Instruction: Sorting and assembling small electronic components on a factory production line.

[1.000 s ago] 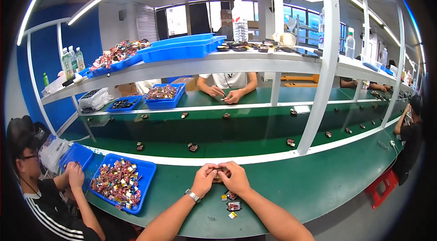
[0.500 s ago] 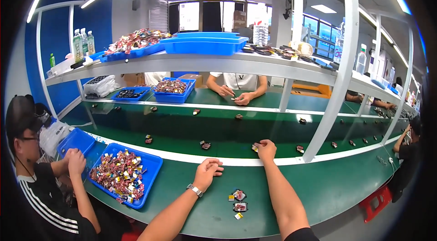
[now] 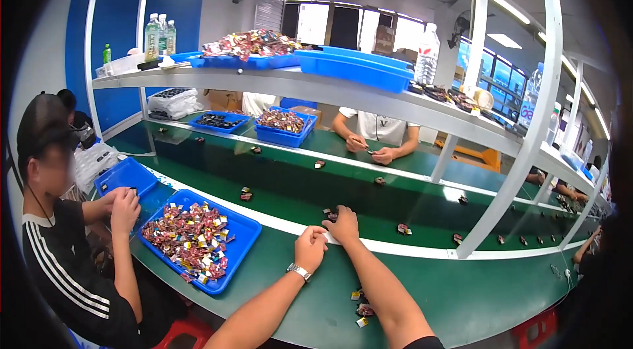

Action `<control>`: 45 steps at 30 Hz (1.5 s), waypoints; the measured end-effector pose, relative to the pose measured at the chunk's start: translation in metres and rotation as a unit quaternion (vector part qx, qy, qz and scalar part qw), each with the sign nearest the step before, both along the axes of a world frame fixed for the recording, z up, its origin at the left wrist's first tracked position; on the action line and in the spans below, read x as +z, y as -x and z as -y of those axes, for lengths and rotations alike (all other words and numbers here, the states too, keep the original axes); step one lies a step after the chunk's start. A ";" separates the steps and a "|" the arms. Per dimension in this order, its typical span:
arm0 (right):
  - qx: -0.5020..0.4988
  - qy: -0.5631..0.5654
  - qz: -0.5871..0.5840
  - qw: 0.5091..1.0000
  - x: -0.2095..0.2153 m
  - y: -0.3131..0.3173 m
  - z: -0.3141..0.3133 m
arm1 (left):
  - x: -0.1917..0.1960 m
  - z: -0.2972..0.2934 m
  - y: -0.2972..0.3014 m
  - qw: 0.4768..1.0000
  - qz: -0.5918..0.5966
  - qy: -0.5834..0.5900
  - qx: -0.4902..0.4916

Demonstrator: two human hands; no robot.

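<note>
The fingers of the right hand (image 3: 343,224) rest on a small dark part (image 3: 330,215) lying just beyond the white strip (image 3: 277,225) on the belt; whether they grip it cannot be told. The left hand (image 3: 310,248), loosely curled and empty-looking, sits just nearer on the counter (image 3: 461,296), beside the right wrist.

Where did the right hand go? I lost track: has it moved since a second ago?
Yes. The right hand went forward from beside the left hand, over the white strip to the belt.

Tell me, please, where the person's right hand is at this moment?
In the head view, the right hand reaches over the white strip onto the dark green belt, just right of the left hand.
</note>
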State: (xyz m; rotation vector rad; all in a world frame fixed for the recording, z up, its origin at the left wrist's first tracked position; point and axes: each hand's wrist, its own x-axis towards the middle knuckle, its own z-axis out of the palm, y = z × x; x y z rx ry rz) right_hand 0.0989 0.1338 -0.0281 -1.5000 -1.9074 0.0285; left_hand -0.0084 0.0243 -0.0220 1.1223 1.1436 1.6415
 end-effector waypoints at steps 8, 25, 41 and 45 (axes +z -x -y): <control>0.228 0.166 -0.177 0.943 0.024 -0.064 0.046 | -0.008 -0.008 0.007 0.998 -0.025 -0.018 0.052; 0.199 0.226 -0.406 0.863 0.020 -0.096 0.139 | 0.015 0.022 -0.012 0.929 0.140 0.098 -0.329; 0.189 -0.096 -0.136 0.968 0.042 -0.093 0.154 | 0.019 0.023 -0.012 0.903 0.080 0.158 -0.391; 0.194 -0.093 -0.052 0.975 0.045 -0.095 0.160 | 0.019 0.024 -0.011 0.902 0.134 0.148 -0.383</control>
